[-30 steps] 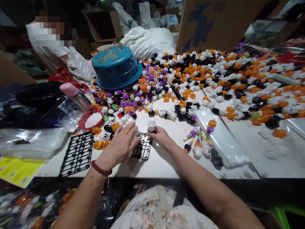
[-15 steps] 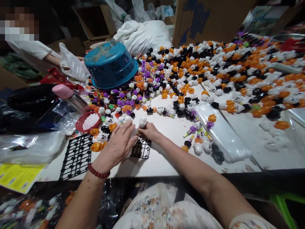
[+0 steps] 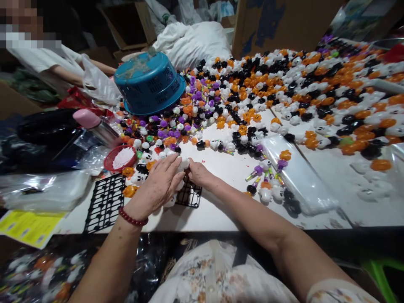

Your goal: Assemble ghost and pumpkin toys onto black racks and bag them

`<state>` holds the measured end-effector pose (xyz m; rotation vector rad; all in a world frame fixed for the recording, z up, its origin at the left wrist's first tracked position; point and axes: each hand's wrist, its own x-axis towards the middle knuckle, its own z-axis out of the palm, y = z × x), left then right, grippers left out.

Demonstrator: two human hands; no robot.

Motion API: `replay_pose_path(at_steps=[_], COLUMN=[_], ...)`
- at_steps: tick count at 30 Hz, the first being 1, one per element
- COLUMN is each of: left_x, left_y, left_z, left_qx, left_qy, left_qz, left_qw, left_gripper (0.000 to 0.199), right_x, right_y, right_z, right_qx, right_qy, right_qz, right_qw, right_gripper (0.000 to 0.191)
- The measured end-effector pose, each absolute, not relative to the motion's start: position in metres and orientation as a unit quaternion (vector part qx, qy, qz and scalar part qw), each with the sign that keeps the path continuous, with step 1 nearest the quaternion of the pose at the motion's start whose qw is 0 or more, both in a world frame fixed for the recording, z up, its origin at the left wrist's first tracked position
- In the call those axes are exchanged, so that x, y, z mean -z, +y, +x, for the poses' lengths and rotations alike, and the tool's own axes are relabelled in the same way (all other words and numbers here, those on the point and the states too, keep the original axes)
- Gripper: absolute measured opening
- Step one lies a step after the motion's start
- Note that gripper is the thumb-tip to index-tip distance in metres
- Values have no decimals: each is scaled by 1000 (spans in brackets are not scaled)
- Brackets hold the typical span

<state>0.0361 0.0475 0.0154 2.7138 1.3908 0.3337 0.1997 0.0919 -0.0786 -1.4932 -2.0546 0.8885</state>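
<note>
A small black grid rack (image 3: 193, 194) lies on the white table in front of me, partly hidden by my hands. My left hand (image 3: 161, 181), with a dark red bead bracelet at the wrist, lies over white plastic pieces (image 3: 179, 182) at the rack, its fingers stretched out and thumb apart. Close beside it, my right hand (image 3: 199, 173) has its fingers closed on a white plastic toy head (image 3: 184, 163), which touches the left fingertips. A larger black grid rack (image 3: 106, 202) lies to the left. Ghost and pumpkin pieces (image 3: 138, 178) sit beyond my left hand.
An upturned blue basket (image 3: 148, 86) stands on mixed small toys. A pile of orange, black and white toys (image 3: 261, 80) spreads behind and right. Clear plastic bags (image 3: 298, 174) lie at right. A red basket (image 3: 119, 158) and pink-capped bottle (image 3: 94, 126) stand left; another person's arm (image 3: 67, 75) is behind.
My right hand has brought the white toy head down and left, against my left fingers. The left hand stays over the rack. The view has shifted slightly.
</note>
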Motion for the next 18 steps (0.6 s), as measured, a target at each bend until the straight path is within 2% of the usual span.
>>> replay_pose_path(at_steps=[5,8,10,18], left_x=[-20,-21,-21,-23], left_y=[63,69,70,72], left_z=[40,41,41,43], left_qx=[-50,-21,-18,-45], left_qy=[436,430,434,406], left_qz=[898,901,899,910], left_qw=[47,51,51,63], left_gripper=[52,51,51,48], right_x=[82,85,87,101], right_y=[94,95,95,100], right_z=[202,203,202,200], right_qx=[-322,-326,-327,-320], right_qy=[-760,-765,-766,-771], right_qz=[-515,-504,-503,-499], right_qw=[229,233,231,235], right_gripper=[36,26,20,22])
